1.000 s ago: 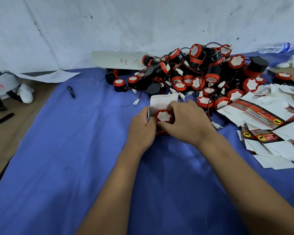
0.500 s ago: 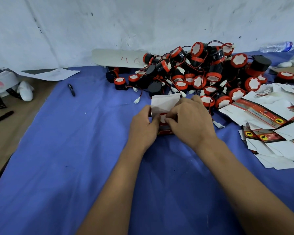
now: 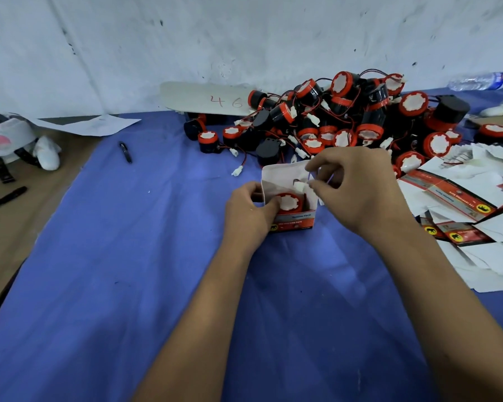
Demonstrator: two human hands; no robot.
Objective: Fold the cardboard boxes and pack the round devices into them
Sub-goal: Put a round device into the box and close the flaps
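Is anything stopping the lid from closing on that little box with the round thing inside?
Yes. The right hand pinches the device's white plug and wire above the open box, so these stick out of the top. The left hand holds the box, its thumb on the device. The flap stands up behind.

Bright, even, diffuse light; soft shadows beneath the forearms; wide-angle bending at the edges; slight softness overall; no glare.
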